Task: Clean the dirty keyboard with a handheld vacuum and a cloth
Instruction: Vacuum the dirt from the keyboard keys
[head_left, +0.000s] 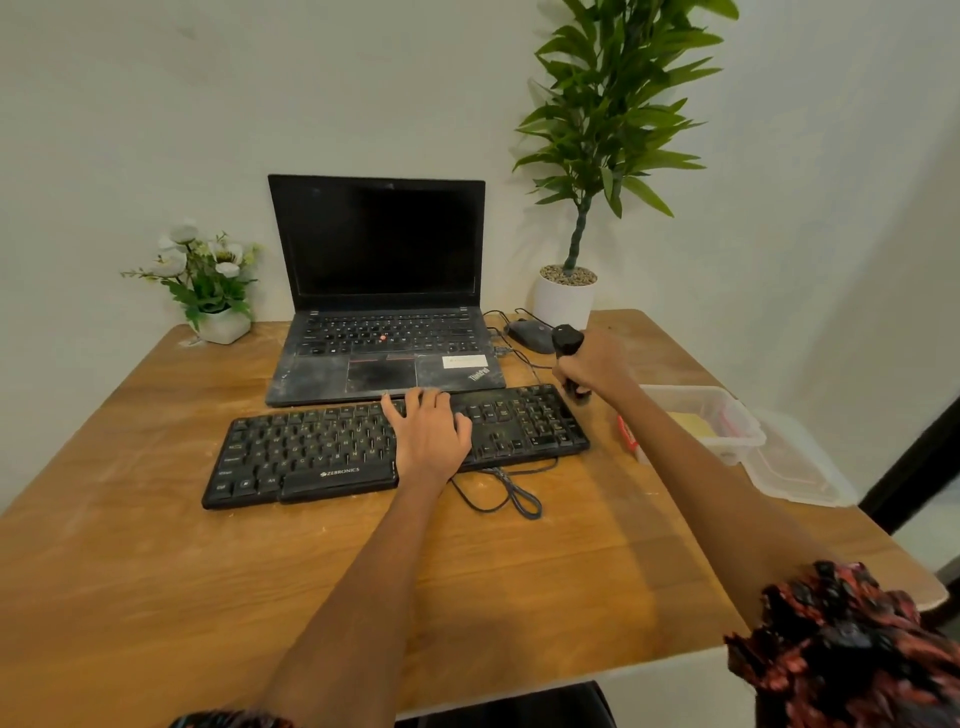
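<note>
Vacuum (570, 358) beside keyboard (322, 447)

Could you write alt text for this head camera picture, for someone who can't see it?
A person's left hand rests flat on a dusty black keyboard while the right hand grips a small black handheld vacuum at the keyboard's right end. Behind sit an open laptop and two potted plants on a wooden table.

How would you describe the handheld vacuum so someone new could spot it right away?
Start at the open laptop at the back of the wooden table. Just right of it, by the black mouse, the right hand grips the handheld vacuum: short, black, upright, the only object being held.
</note>
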